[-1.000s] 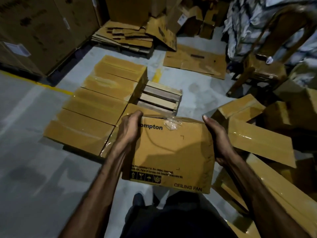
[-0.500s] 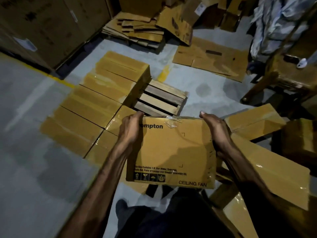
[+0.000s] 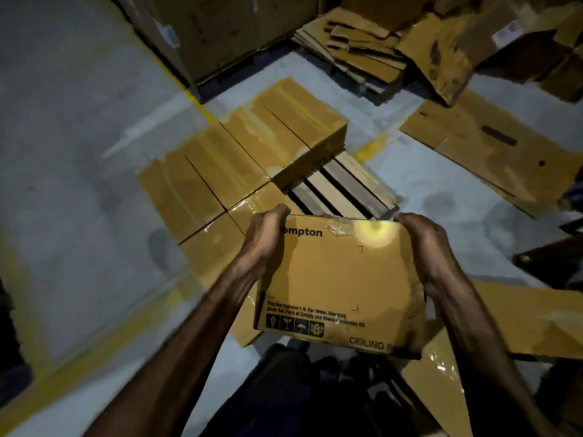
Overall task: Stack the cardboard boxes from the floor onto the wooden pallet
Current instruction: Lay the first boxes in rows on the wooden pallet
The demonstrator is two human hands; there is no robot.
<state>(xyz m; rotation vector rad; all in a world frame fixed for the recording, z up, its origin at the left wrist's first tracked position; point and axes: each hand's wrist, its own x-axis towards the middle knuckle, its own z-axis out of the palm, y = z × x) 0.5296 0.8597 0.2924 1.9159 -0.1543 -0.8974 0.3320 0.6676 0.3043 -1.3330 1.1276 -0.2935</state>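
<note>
I carry a printed ceiling fan box in front of me, above the floor. My left hand grips its left side and my right hand grips its right side, fingers curled over the far edge. Just beyond the box lies the wooden pallet, with only its bare slats at the near right corner showing. Several taped cardboard boxes lie flat on the rest of the pallet, side by side.
More boxes lie on the floor at my right. Flattened cardboard sheets and a pile of scrap cardboard lie behind the pallet. Large cartons stand at the back left beside a yellow floor line.
I have turned and stepped left toward the pallet with the box in both hands. The pallet's bare slats now lie straight ahead of the box, and the floor boxes have slid off right.
</note>
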